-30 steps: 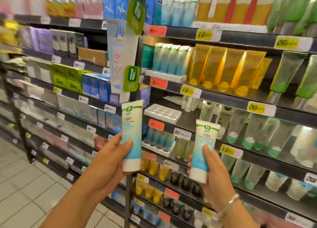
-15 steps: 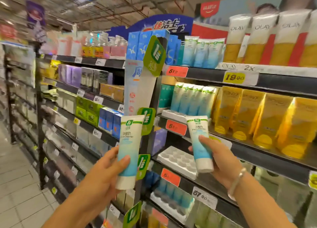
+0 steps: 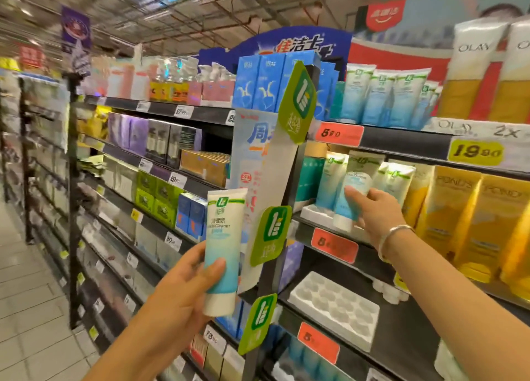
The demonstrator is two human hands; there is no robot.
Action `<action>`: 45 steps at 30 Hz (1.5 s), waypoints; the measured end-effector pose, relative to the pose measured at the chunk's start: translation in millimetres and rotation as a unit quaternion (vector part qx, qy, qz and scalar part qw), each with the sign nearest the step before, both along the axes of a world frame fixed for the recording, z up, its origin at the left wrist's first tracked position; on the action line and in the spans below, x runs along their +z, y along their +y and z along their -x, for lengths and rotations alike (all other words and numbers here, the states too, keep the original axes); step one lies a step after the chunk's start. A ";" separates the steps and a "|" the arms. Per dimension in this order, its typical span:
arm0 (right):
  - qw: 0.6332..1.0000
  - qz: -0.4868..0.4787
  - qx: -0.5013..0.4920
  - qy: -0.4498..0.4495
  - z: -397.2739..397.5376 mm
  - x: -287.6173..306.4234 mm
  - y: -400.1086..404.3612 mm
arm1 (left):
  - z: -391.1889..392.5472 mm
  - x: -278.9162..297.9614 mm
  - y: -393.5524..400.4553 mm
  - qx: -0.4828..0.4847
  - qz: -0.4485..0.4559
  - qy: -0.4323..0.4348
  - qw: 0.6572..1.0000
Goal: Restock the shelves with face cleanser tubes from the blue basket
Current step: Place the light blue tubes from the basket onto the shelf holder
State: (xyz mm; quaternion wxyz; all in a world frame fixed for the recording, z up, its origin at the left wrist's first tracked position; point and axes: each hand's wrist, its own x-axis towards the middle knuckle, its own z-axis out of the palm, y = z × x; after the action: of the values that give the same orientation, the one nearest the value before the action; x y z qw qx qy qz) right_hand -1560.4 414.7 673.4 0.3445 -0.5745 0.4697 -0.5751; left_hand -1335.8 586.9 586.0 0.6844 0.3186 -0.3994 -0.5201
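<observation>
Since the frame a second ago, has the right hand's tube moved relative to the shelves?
Yes. The right hand has carried its cleanser tube up and in to the white tray of matching tubes, beside the yellow Pond's tubes.

Empty tray [image 3: 332,309] on shelf below tube row [image 3: 370,180].

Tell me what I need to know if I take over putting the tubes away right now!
Right hand: grip shut on a cleanser tube, cap down, at the white tray of matching tubes on the second shelf, not yet let go.
Left hand: grip shut on a second tube, upright, held out in front of the shelf post.
Done: neither tube is seated yet.
Left: seat the right tube, then the left one. An empty white tray lies one shelf down. The blue basket is out of view.
</observation>
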 end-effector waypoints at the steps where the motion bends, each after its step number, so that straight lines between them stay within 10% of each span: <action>1: 1.000 0.025 -0.014 0.001 -5.8 0.2 -6.0 | -5.8 0.1 -4.5 -0.001 0.001 0.000 1.000; 13: 0.986 0.125 -0.110 0.005 -67.0 7.3 -70.9 | -62.7 3.2 -58.1 -0.016 0.010 0.000 1.000; 28: 0.928 0.026 -0.227 0.293 -94.1 19.6 -89.5 | -70.7 14.8 -69.3 -0.094 0.078 0.021 0.992; 37: 0.994 0.013 -0.076 0.076 -50.1 -4.9 -53.0 | -12.9 14.1 -67.2 -0.225 0.066 -0.036 0.972; 45: 0.993 -0.052 0.104 -0.025 -19.3 7.3 -5.0 | 40.1 27.1 -121.7 -0.144 -0.016 -0.129 0.981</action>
State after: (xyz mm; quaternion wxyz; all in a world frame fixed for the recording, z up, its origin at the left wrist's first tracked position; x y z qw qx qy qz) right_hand -1541.0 409.7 680.7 0.4434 -0.5873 0.4279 -0.5247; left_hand -1375.9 465.2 613.1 0.5397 0.3329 -0.5174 -0.5746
